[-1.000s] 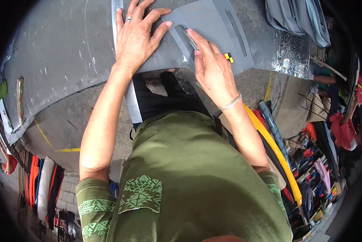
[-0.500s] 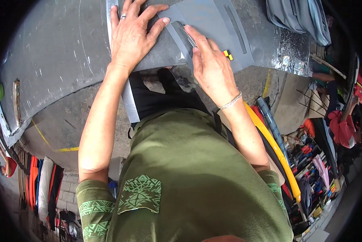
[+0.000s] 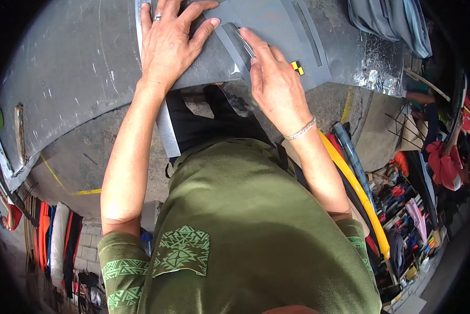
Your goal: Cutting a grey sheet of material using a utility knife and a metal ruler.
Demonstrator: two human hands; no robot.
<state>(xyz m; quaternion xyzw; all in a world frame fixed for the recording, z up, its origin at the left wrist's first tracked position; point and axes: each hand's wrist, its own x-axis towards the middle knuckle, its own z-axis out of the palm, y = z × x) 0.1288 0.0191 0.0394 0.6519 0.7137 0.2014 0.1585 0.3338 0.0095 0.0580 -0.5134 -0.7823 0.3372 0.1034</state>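
A grey flat template with long narrow slots lies on the dark worktable. My left hand rests palm down with its fingers spread, its thumb and index tips at the template's left edge. In my right hand, a slim silver pen-like tool is pinched, angled along the left slot; its tip is too small to make out. A small yellow, black and red tag shows beside the right hand on the template. Under my left forearm passes a long metal straightedge, jutting past the table edge.
Folded grey fabric sits at the table's far right. A short stick lies at its left. Rolls of coloured material stand lower left; a yellow roll and a cluttered pile lie right. Another person is at far right.
My left hand has shifted very slightly to the left and up. My right hand keeps the tool at the slot, almost unmoved.
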